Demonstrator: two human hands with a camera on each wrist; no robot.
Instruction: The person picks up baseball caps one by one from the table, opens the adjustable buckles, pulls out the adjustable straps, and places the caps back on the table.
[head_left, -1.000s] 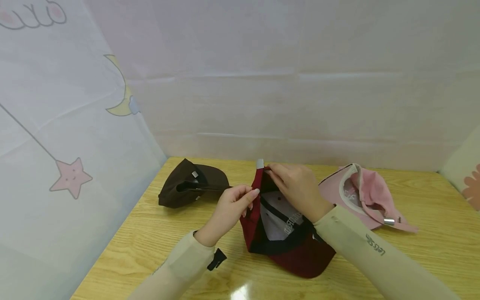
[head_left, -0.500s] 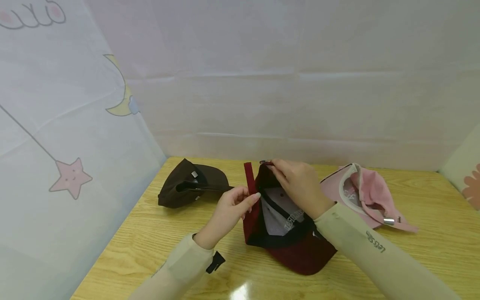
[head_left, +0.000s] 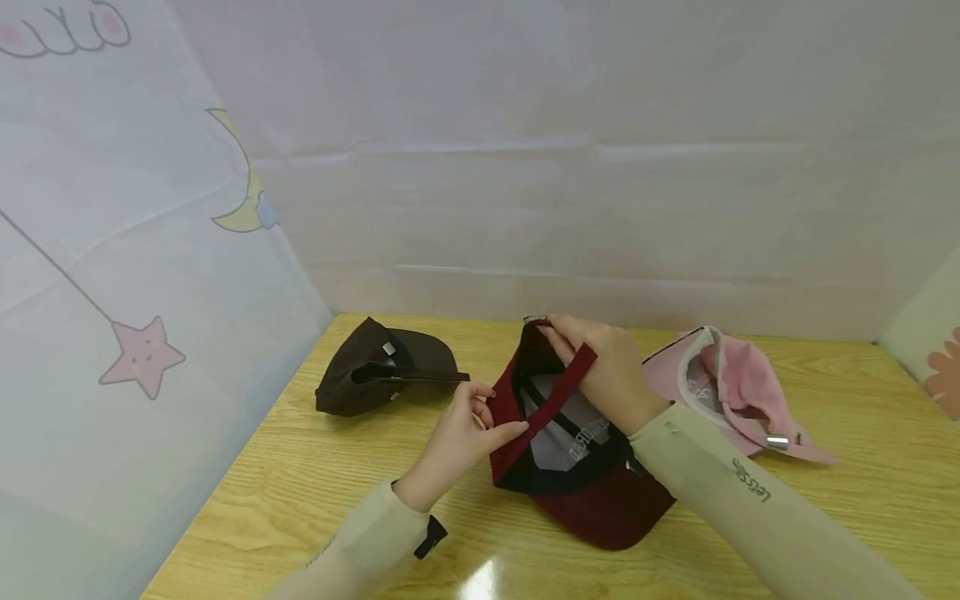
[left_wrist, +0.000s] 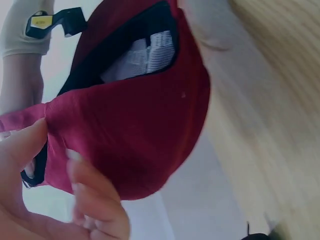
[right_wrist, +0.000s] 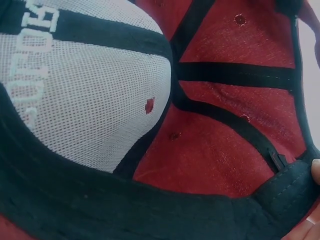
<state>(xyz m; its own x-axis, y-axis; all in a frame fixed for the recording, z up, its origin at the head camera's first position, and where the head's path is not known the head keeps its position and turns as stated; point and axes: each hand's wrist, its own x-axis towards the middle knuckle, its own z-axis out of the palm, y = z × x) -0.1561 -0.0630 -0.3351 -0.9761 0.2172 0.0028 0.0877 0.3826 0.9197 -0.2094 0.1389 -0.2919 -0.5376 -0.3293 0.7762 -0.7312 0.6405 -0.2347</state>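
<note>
A dark red baseball cap [head_left: 607,521] lies on its side, its inside facing up, showing a mesh panel [right_wrist: 90,95] with white stitched letters. Its loose back strap [head_left: 566,387] slants up to the right across the opening. My left hand [head_left: 453,433] is at the strap's base: the thumb presses it from the near side while the index finger stands apart. In the left wrist view, that thumb [left_wrist: 30,145] touches the red cloth. My right hand [head_left: 611,367] pinches the opposite side of the back opening, beside a small metal buckle [head_left: 534,319].
A dark brown cap [head_left: 348,379] sits on the left of the wooden table [head_left: 285,508], its strap sticking out toward my left hand. To the right lies a pink cap [head_left: 757,375] with a silver buckle [head_left: 777,442]. A pale printed backdrop [head_left: 487,217] encloses the table.
The red strap has come out of the buckle, stood upright, then swung over to the right. My left thumb and index finger have parted. The right hand has stayed nearly in place.
</note>
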